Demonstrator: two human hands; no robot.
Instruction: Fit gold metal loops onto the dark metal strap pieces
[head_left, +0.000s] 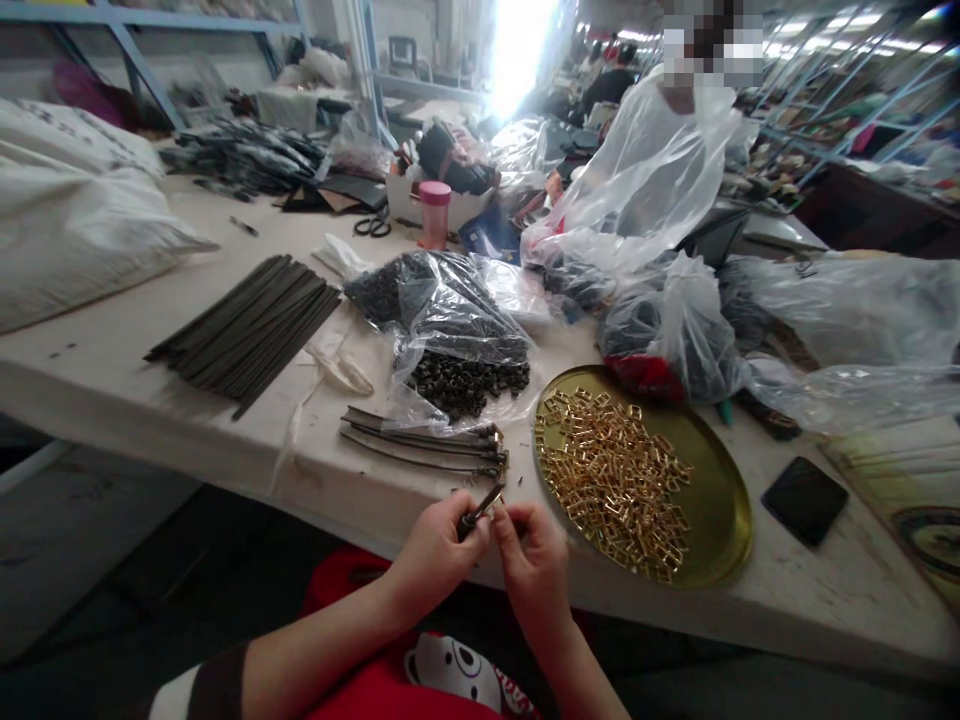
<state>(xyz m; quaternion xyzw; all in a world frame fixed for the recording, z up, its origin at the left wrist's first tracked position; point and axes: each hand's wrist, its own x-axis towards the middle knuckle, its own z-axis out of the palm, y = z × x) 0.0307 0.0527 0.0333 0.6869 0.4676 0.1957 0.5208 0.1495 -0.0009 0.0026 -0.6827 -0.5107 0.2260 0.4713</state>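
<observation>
My left hand (439,548) is closed around a thin dark strap end (480,508) with a metal tip, held at the table's near edge. My right hand (531,555) pinches at the same strap tip, fingers pressed together; what sits between them is too small to name. Just beyond the hands lie a few dark straps with gold buckles (427,442). To the right stands a round gold tray (720,500) holding several small gold buckles (615,480).
A fan of dark strips (247,325) lies left. Clear bags of small dark parts (450,320) sit behind the straps. A black phone (805,498) lies right of the tray. Plastic bags (675,330), a pink cup (434,212), scissors (373,226) and another person stand farther back.
</observation>
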